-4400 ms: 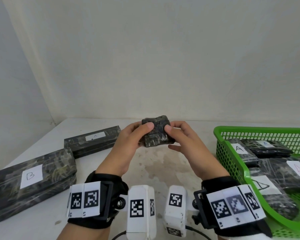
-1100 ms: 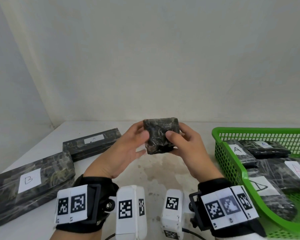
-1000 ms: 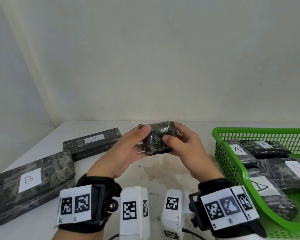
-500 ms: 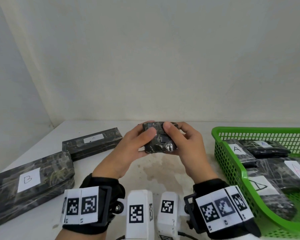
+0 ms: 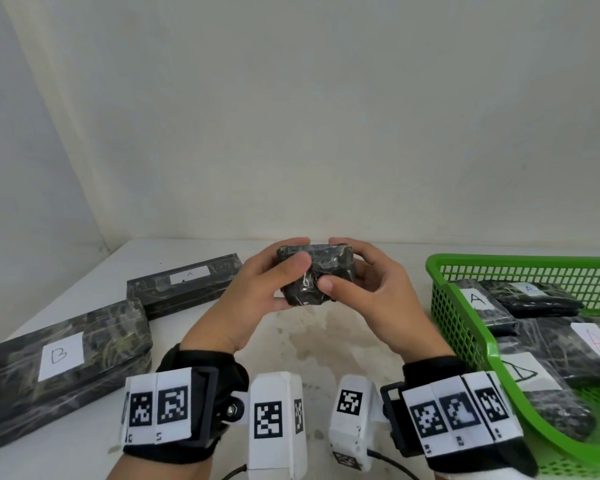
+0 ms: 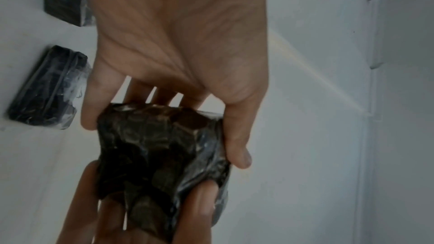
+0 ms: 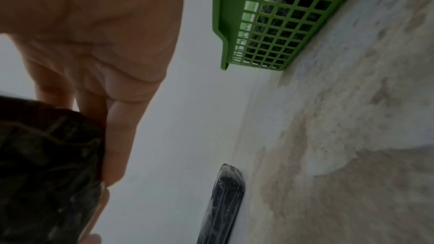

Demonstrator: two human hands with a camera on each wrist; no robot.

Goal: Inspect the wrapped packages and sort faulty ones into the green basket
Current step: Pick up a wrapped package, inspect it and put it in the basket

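Stained white table (image 5: 326, 344), pale wall (image 5: 291, 116).

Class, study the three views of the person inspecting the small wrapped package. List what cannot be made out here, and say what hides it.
- Small wrapped package: any label or fault; head view, left hand and right hand cover its sides.
- Green basket: its right part, cut off by the head view's edge.
- Long package: label letter too faint, head view.
- Package on the table: blurred, right wrist view.
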